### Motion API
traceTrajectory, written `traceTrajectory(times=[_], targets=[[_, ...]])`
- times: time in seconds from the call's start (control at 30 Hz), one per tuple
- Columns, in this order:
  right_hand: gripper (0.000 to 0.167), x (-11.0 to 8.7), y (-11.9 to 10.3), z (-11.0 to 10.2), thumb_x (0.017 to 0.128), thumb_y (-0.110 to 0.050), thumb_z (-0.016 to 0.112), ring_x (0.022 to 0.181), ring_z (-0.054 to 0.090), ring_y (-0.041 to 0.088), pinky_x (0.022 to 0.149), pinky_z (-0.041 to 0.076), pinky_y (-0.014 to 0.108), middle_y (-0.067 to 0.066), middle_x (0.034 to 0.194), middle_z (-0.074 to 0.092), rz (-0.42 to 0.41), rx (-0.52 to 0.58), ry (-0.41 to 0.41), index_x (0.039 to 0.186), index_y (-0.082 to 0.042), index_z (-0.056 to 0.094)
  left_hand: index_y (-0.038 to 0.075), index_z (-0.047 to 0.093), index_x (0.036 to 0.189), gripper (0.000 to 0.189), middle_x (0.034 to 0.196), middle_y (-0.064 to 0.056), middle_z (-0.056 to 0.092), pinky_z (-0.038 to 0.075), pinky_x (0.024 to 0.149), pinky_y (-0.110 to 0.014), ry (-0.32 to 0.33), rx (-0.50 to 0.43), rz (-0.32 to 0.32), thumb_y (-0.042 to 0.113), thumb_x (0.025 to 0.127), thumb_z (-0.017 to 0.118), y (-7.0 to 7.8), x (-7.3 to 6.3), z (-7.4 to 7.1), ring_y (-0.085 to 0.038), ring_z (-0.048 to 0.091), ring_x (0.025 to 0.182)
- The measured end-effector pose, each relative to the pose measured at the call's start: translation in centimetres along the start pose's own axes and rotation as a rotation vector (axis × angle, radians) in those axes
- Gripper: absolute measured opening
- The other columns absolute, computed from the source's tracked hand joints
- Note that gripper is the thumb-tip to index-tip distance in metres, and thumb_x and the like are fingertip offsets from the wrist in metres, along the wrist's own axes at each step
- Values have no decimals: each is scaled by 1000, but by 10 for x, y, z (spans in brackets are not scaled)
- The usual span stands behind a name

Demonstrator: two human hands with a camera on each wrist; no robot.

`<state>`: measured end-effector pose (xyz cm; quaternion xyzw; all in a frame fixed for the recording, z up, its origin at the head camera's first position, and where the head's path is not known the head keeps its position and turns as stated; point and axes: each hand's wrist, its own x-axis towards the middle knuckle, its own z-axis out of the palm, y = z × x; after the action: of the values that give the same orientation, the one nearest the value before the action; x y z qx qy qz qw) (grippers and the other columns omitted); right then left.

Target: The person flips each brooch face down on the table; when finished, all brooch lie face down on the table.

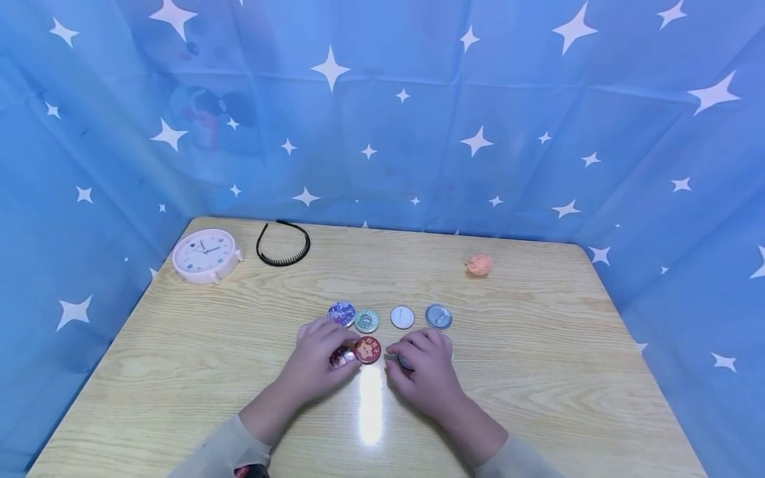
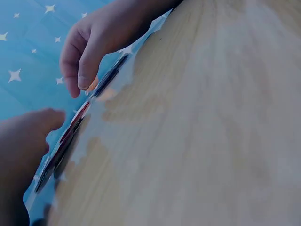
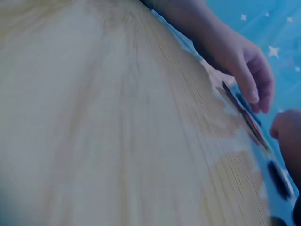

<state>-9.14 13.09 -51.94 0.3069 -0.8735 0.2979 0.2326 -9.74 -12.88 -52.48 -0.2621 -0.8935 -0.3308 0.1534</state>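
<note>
Several round pin badges lie on the table between and under the two hands. My left hand (image 1: 317, 358) arches over a dark pinkish badge (image 1: 342, 357). Its thumb and forefinger reach the edge of a red badge (image 1: 367, 350) with a bear-like figure. My right hand (image 1: 427, 368) is lowered over a dark badge (image 1: 406, 362), mostly hidden by the fingers. Beyond the hands lie a purple badge (image 1: 342, 313), a green badge (image 1: 367, 321), a white-backed badge (image 1: 402, 317) and a silver-backed badge (image 1: 439, 317) showing its pin. The wrist views show badges edge-on, low on the tabletop; neither hand visibly pinches one.
A pink-framed clock (image 1: 206, 255) lies at the table's far left, with a black toothed headband (image 1: 283, 260) beside it. A peach-coloured fluffy ball (image 1: 479, 265) sits at the back right. Blue star-patterned curtains (image 1: 382, 113) enclose the table (image 1: 538, 372).
</note>
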Motion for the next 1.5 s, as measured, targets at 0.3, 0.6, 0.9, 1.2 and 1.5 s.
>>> traceTrajectory(times=[0.3,0.6,0.9,1.2,1.5], targets=[[21,17,-21,21,89,-32,79,102,52,22,97,34,52,-6,101,68,67,-43,-93,106,-19,80,23,74,121,45,122,8,69,39,100,-48,-56,-12,8,39,81,89,-8,-8,-4,-17,57,118],[32,17,-22,19,91,-38,79,107,51,24,100,33,54,-5,107,67,169,-84,-195,118,-20,79,22,74,119,41,122,9,70,40,100,-47,-82,24,-31,22,79,80,-4,-7,-1,-19,58,119],[46,16,-22,19,95,-48,74,110,51,26,98,32,53,2,117,68,246,-124,-210,127,-15,75,17,75,121,41,121,4,70,43,98,-52,-61,86,-86,21,80,78,3,-7,2,-24,60,114],[36,15,-20,21,93,-43,78,106,51,27,97,33,55,1,113,65,215,-118,-176,117,-16,79,13,79,120,40,117,0,70,44,92,-51,9,115,-43,30,84,84,4,-8,8,-27,61,111],[37,14,-21,21,89,-42,82,104,52,24,98,32,55,-1,111,65,202,-108,-177,117,-17,79,14,79,116,38,116,2,70,42,95,-51,0,74,-80,35,86,89,5,-7,8,-27,60,112]])
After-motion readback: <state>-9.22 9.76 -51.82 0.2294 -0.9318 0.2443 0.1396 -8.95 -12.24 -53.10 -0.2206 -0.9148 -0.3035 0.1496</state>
